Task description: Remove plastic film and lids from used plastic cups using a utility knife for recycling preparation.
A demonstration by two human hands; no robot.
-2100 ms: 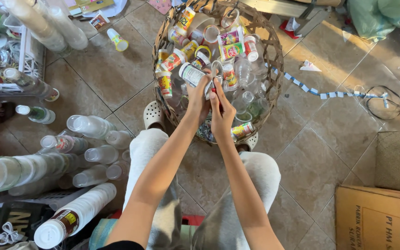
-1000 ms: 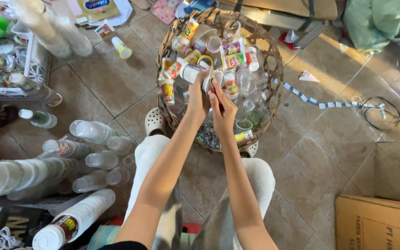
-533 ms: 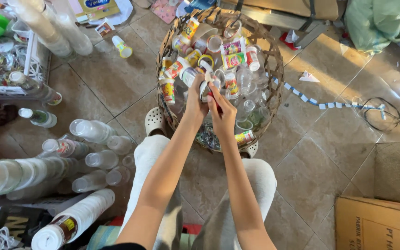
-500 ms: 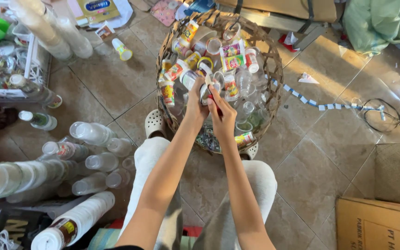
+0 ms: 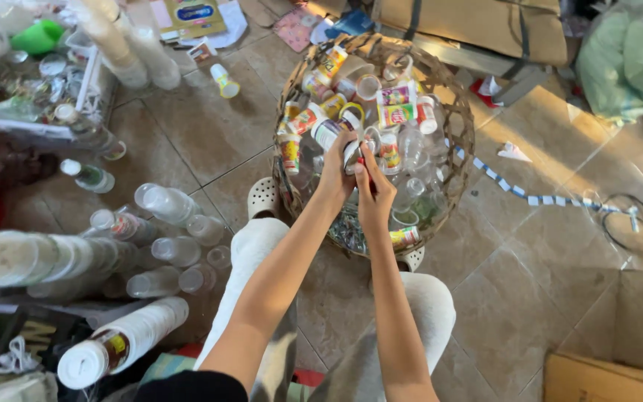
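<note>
Hands [image 5: 357,173] — both gripping white-labelled cup [image 5: 351,152] over round wicker basket [image 5: 461,126].

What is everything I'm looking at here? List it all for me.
Wicker basket: one, brown, floor centre, full of cups.
Plastic cup: one, clear with a label, held over the basket.
Labelled cups: many, mixed colours, in basket.
Stacked cups: several rows, clear, lying at left.
White cup stack: one, bottom left.
Loose cup: one, white and yellow, on tiles above the basket's left.
Cardboard box: one, brown, bottom right.
Cable: one, dark, right.
Tile floor: brown.
Left hand: on the cup.
Right hand: on the cup.
</note>
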